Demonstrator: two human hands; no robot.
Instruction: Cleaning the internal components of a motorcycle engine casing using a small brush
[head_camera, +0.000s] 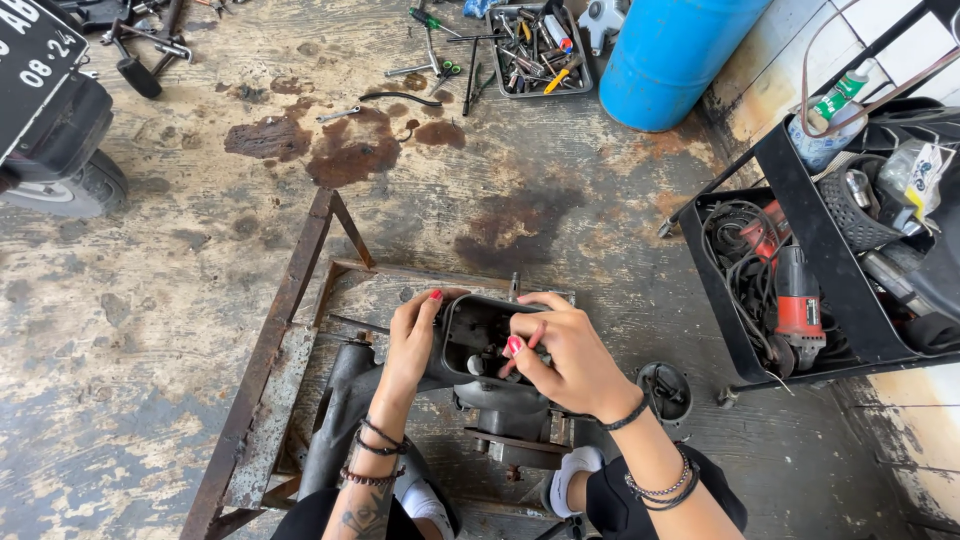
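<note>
Gripping the open engine casing (478, 325) by its rim, the left hand (412, 340) steadies it while right hand (560, 350) fingers pinch inside, above a rusty frame (265, 350).

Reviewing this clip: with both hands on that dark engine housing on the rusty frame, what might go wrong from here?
1. The right hand has fingers inside the housing's opening; they may get pinched or scraped on its edges.
2. The housing sits on a rusty metal frame steadied only by the left hand; it might tip or slide.
3. Dark stains on the floor look oily, a possible slip hazard.
</note>
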